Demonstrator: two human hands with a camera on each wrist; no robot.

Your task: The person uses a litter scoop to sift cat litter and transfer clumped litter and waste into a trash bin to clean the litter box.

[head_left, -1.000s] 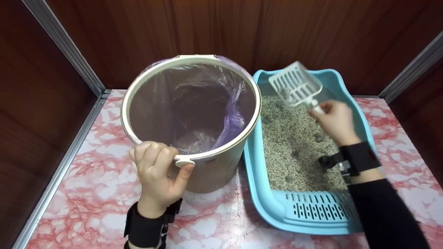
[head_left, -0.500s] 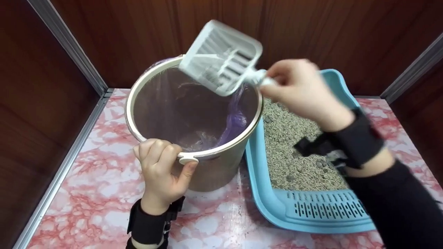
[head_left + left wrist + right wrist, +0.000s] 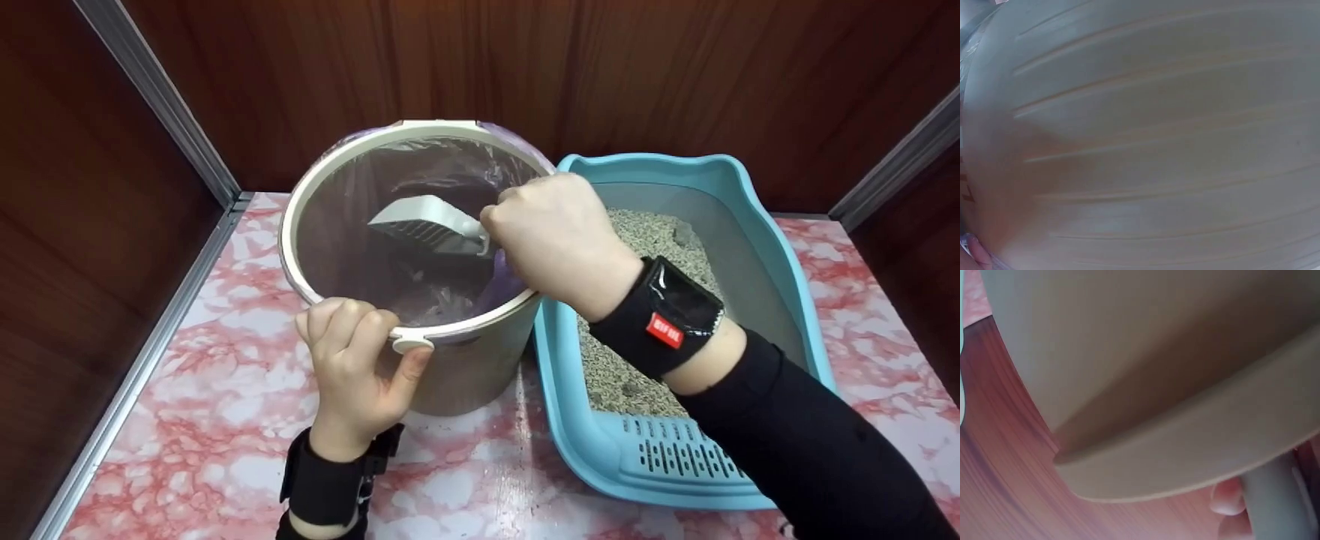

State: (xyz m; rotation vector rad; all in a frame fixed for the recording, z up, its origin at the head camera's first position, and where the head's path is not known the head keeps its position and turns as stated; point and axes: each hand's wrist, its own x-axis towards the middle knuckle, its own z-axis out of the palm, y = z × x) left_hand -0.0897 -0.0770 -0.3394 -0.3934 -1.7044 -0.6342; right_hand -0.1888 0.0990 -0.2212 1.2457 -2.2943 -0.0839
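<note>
Left hand [image 3: 349, 371] grips bin rim [image 3: 289, 240], seven o'clock; right hand [image 3: 559, 236], curled round scoop [image 3: 433, 209] at three, should tip it low inside.

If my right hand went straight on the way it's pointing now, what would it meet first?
Probably the purple bin liner on the far left inside of the trash bin: the litter scoop in your right hand leads and would touch it first, though depth is hard to judge.
</note>
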